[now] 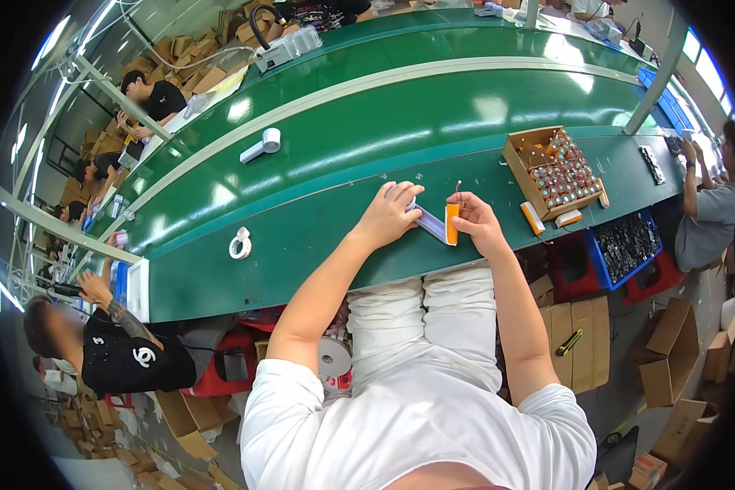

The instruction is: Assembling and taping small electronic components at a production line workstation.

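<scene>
My left hand (pixel 382 216) is closed over one end of a pale lavender plastic housing (pixel 434 228), long and narrow, lying at a slant on the green bench. Between the fingers of my right hand (pixel 477 222) is an orange-wrapped cylindrical battery (pixel 452 224), held upright at the housing's other end. A short wire sticks up from the battery's top. I cannot tell whether battery and housing touch. To the right stands a cardboard box (pixel 533 178) packed with similar batteries, their round ends up. A few loose orange-and-white batteries (pixel 532 218) lie beside it.
A roll of white tape (pixel 239 243) lies on the bench at left. Another lavender handheld device (pixel 261 145) rests on the green conveyor belt (pixel 367 122). A blue crate (pixel 623 247) of small dark parts stands below the bench's right edge. Co-workers sit at both sides.
</scene>
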A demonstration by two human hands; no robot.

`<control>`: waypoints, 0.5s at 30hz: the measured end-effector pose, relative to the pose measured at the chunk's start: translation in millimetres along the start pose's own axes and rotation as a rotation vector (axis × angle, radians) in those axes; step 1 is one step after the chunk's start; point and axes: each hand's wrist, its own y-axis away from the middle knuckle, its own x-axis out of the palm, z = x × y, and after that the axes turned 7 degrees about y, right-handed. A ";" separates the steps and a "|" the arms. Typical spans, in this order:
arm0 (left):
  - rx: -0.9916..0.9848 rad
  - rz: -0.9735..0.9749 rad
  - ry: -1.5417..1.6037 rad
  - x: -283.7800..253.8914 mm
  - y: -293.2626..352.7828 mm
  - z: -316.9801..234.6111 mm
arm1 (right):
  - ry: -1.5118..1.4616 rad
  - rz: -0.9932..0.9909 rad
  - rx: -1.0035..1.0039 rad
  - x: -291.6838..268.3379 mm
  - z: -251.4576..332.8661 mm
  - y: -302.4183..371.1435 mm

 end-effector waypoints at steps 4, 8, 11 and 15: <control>-0.134 0.081 -0.064 3.0 -7.7 -6.9 | 0.062 0.007 0.029 3.9 0.0 4.0; -0.282 0.048 0.596 0.6 -10.6 15.5 | 0.067 -0.001 0.022 6.5 3.6 12.4; -0.318 -0.256 0.746 19.6 -4.5 11.3 | 0.123 0.019 0.061 13.1 5.6 16.5; -0.603 -0.487 1.030 45.1 5.3 10.2 | 0.140 -0.072 0.033 34.8 18.9 19.1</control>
